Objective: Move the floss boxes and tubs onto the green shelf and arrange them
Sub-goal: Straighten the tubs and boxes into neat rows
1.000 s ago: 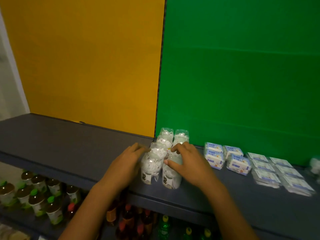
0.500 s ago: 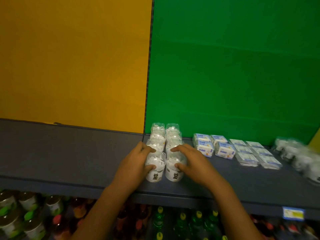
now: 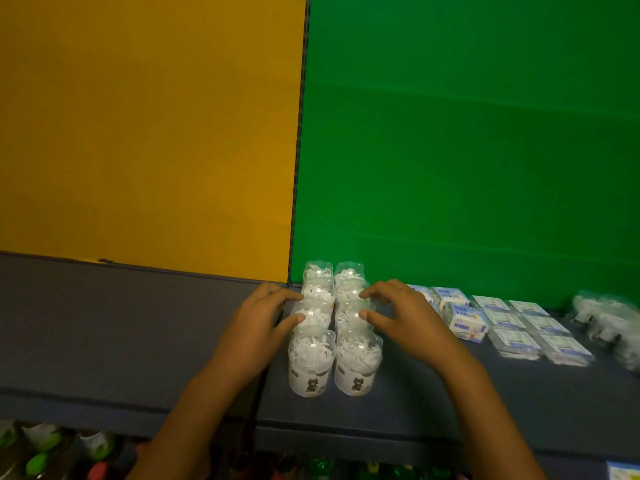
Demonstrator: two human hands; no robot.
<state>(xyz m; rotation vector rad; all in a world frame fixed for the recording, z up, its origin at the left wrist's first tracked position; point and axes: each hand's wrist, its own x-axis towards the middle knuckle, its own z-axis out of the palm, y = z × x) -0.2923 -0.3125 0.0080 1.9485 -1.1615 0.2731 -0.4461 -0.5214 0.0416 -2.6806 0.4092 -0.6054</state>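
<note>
Two rows of clear plastic floss tubs, filled with white picks, are seen standing upright on the dark grey shelf in front of the green back panel. The left hand is laid against the left row, its fingers and thumb touching a tub in the middle. The right hand is laid likewise against the right row, fingers loosely curved; neither tub is lifted. Small white-and-blue floss boxes and flat clear packs are set just right of the tubs.
</note>
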